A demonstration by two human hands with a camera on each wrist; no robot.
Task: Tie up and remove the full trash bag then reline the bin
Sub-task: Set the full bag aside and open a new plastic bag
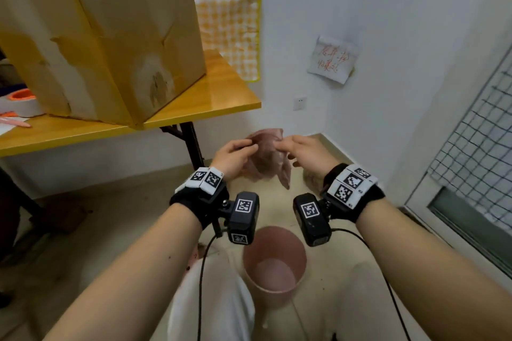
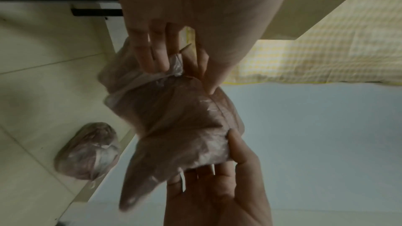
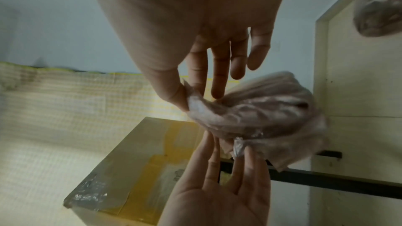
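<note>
A thin pink translucent new bag (image 1: pixel 268 159) hangs crumpled in the air between both hands, above the floor. My left hand (image 1: pixel 250 147) pinches its left edge; in the left wrist view the thumb and fingers (image 2: pixel 156 57) close on the film. My right hand (image 1: pixel 280 144) pinches the other edge between thumb and forefinger (image 3: pixel 187 99), its other fingers spread. The pink bin (image 1: pixel 273 241) stands unlined and empty between my knees. A full tied bag (image 2: pixel 87 150) lies on the floor by the wall, also visible in the right wrist view (image 3: pixel 378 9).
A large cardboard box (image 1: pixel 105 36) sits on a yellow wooden table (image 1: pixel 216 97) at the left, with a black table leg (image 1: pixel 191 144) close to my left hand. A wire-mesh door (image 1: pixel 471 133) is at the right. The white wall is just ahead.
</note>
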